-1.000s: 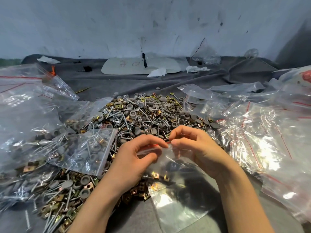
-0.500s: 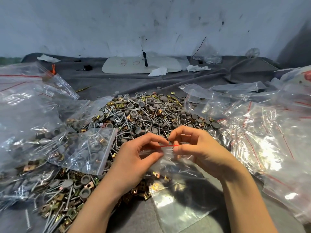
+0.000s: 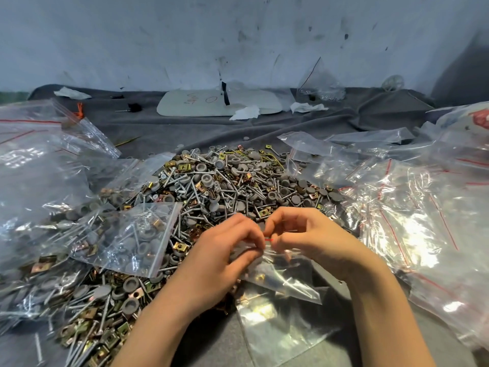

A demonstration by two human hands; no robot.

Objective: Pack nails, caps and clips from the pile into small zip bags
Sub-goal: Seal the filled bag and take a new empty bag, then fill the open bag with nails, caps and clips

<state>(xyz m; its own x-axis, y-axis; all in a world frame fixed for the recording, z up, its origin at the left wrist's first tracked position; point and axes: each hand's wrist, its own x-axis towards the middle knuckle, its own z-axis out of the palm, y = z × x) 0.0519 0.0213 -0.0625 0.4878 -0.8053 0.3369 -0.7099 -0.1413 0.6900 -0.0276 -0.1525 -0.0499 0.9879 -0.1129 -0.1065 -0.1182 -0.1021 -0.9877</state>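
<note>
A large pile point(image 3: 227, 181) of silver nails, grey round caps and brass clips lies on the grey cloth in front of me. Just below the pile's near edge, my left hand point(image 3: 225, 258) and my right hand point(image 3: 312, 239) pinch the red-lined top edge of a small clear zip bag point(image 3: 280, 279). The fingertips of both hands nearly touch at the red strip. The bag hangs down and right from my fingers, with a few brass clips showing inside. A filled zip bag point(image 3: 137, 239) of nails and caps lies to the left.
Heaps of clear zip bags lie at the left point(image 3: 39, 176) and at the right point(image 3: 412, 213). An empty bag point(image 3: 277, 324) lies flat under my hands. A white board point(image 3: 217, 103), tissue scraps and a small black tool sit by the far wall.
Both hands have moved closer together along the bag's red strip, so less of the strip shows between the fingertips. The bag's body now hangs further to the right.
</note>
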